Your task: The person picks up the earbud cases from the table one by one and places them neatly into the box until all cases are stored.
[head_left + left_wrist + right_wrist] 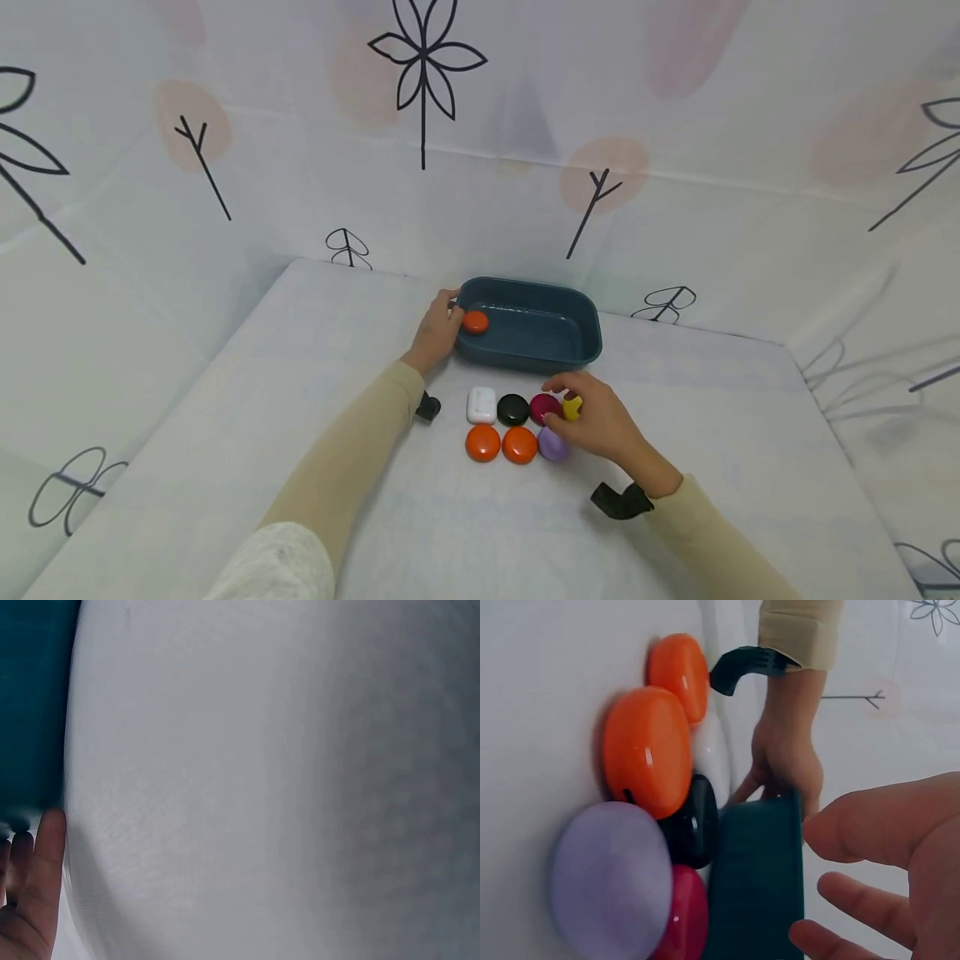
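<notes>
At the left end of a dark teal tub (525,362), my left hand (437,333) grips the rim, its fingers (49,840) against the outer wall. One glossy orange piece (475,322) lies inside, close to that hand. My right hand (596,417) hovers above the right end of two rows of rounded pieces, thumb and fingers apart with nothing between them. Below and beside it are a magenta piece (542,407), a partly hidden yellow piece (572,408) and a lavender piece (611,881). Farther left sit a black piece (513,409), a white piece (482,406) and two orange pieces (482,442).
The pieces stand on a white cloth-covered table (435,517), just in front of the tub. Behind the table hangs a pale patterned curtain (480,208). A black strap piece (622,502) sticks out from the right wrist.
</notes>
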The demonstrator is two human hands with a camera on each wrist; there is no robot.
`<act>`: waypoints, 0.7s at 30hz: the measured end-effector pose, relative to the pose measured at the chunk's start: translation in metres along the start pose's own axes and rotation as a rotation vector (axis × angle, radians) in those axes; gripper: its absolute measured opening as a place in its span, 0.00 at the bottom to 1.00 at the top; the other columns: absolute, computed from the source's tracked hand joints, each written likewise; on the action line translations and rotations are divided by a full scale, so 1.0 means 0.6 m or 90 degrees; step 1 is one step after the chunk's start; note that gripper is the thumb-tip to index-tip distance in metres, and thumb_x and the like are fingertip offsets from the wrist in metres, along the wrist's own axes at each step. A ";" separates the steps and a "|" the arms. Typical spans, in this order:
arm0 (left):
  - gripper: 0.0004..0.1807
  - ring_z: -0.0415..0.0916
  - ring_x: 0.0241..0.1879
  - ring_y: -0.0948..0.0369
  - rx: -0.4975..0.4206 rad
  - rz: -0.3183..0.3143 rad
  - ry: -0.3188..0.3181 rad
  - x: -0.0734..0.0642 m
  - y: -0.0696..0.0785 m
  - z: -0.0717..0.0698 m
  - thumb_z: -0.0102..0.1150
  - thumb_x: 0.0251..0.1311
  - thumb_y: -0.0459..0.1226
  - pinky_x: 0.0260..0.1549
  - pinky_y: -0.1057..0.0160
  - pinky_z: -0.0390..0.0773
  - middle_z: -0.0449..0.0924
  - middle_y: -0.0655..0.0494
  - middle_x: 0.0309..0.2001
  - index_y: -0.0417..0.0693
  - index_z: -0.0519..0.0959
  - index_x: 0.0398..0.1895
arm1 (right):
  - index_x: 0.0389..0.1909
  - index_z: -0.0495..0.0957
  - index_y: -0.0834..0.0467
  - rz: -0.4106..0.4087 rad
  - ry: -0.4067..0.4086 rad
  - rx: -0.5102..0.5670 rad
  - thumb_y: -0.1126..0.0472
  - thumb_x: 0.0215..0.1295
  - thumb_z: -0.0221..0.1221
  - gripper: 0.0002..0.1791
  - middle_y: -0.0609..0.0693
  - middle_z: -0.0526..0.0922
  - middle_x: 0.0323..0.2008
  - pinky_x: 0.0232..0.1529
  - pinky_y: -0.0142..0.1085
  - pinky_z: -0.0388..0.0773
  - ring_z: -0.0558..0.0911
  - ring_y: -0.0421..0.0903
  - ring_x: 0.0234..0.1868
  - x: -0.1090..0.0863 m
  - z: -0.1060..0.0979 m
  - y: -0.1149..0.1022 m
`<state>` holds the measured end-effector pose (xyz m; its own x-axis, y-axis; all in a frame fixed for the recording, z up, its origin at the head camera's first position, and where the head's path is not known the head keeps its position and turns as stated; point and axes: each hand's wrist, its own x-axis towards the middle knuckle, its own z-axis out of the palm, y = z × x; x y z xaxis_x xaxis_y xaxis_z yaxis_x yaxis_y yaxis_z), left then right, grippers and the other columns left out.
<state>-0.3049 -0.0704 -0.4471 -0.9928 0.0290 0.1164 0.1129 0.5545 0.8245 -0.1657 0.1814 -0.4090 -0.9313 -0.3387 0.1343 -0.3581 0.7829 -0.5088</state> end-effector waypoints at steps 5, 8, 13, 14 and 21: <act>0.23 0.63 0.55 0.59 0.001 0.007 0.002 -0.001 0.000 0.000 0.37 0.59 0.41 0.56 0.59 0.63 0.64 0.53 0.58 0.52 0.58 0.60 | 0.40 0.74 0.47 -0.024 0.029 0.020 0.54 0.44 0.63 0.18 0.44 0.76 0.39 0.35 0.38 0.75 0.74 0.47 0.39 0.017 -0.010 -0.009; 0.23 0.63 0.55 0.59 0.000 0.012 0.004 -0.001 0.001 -0.001 0.37 0.59 0.41 0.56 0.59 0.62 0.65 0.52 0.58 0.51 0.58 0.60 | 0.41 0.74 0.48 -0.041 0.037 0.041 0.55 0.45 0.63 0.18 0.45 0.76 0.40 0.35 0.40 0.75 0.73 0.48 0.39 0.027 -0.014 -0.014; 0.24 0.63 0.56 0.59 -0.002 0.015 -0.001 0.000 -0.001 -0.001 0.37 0.59 0.41 0.56 0.58 0.62 0.64 0.52 0.59 0.51 0.58 0.60 | 0.43 0.73 0.51 -0.049 0.036 0.065 0.54 0.46 0.62 0.20 0.48 0.76 0.43 0.38 0.42 0.74 0.74 0.49 0.41 0.047 -0.016 -0.020; 0.23 0.63 0.56 0.59 -0.003 0.016 -0.002 0.001 -0.002 -0.001 0.37 0.59 0.41 0.56 0.58 0.62 0.64 0.52 0.59 0.51 0.58 0.60 | 0.44 0.73 0.51 -0.048 0.034 0.068 0.53 0.46 0.62 0.21 0.48 0.76 0.43 0.39 0.41 0.74 0.74 0.49 0.41 0.051 -0.016 -0.020; 0.23 0.63 0.57 0.58 -0.011 0.021 -0.004 -0.001 -0.003 0.000 0.37 0.60 0.41 0.56 0.58 0.62 0.63 0.52 0.59 0.49 0.58 0.59 | 0.46 0.72 0.51 -0.050 0.029 0.099 0.51 0.48 0.61 0.22 0.47 0.75 0.44 0.40 0.40 0.73 0.74 0.49 0.43 0.077 -0.018 -0.027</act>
<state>-0.3047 -0.0715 -0.4485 -0.9887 0.0529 0.1403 0.1465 0.5390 0.8295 -0.2035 0.1589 -0.3856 -0.9043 -0.3690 0.2145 -0.4179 0.6636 -0.6205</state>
